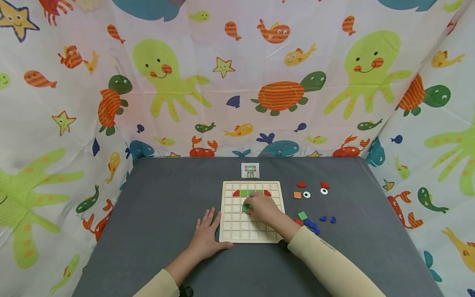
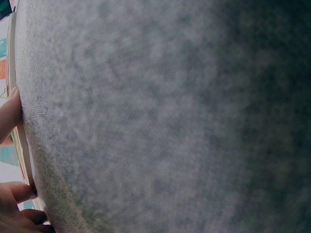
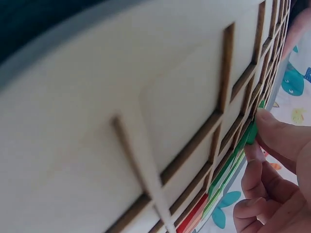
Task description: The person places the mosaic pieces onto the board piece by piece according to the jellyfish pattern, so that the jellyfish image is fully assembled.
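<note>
From my seat I see the right grip [image 1: 262, 209] pinching a flat green tile [image 1: 245, 208] over the gridded, pale wooden board [image 1: 231, 235]; my left grip [image 1: 206, 238], fingers spread, touches its edge on the woven grey bench [image 1: 167, 198].

We cannot see the part of the wooden board [image 1: 233, 235] under the right hand [image 1: 263, 209]; beyond the board, the card [image 1: 250, 170] has details too small to tell.

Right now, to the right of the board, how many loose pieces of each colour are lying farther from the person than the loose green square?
Red pieces: 2
Orange square: 1
White round pieces: 2
Total: 5
</note>
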{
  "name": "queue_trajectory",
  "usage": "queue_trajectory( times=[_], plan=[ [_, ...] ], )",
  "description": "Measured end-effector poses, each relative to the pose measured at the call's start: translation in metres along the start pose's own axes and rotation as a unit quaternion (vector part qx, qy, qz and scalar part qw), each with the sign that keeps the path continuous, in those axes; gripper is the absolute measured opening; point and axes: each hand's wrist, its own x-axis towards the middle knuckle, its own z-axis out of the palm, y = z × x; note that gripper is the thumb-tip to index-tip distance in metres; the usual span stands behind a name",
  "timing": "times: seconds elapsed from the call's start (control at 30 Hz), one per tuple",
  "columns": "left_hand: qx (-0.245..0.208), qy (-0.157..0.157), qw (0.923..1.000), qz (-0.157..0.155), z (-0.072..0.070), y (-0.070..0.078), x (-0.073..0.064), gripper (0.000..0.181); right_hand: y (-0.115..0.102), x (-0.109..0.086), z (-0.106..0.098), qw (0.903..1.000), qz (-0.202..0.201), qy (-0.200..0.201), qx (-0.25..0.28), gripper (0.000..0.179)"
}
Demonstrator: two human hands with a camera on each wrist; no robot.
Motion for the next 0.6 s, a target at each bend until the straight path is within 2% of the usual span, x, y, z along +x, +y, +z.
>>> queue_trajectory(
  times=[0.17,0.33,0.6],
  plan=[
    [-0.003,0.001,1.0,0.003,-0.001,-0.001,0.0,0.115,-0.002,0.005,0.002,0.9999,-0.007,-0.008,-0.012,0.022],
    [0.0,-0.002,1.0,0.002,-0.001,-0.001,0.0,0.115,-0.001,0.007,-0.001,0.9999,0.0,-0.01,0.004,0.029],
    [0.004,-0.001,1.0,0.001,0.001,-0.001,0.0,0.115,0.007,-0.014,-0.023,0.9982,0.013,0.031,0.049,0.034]
  ],
)
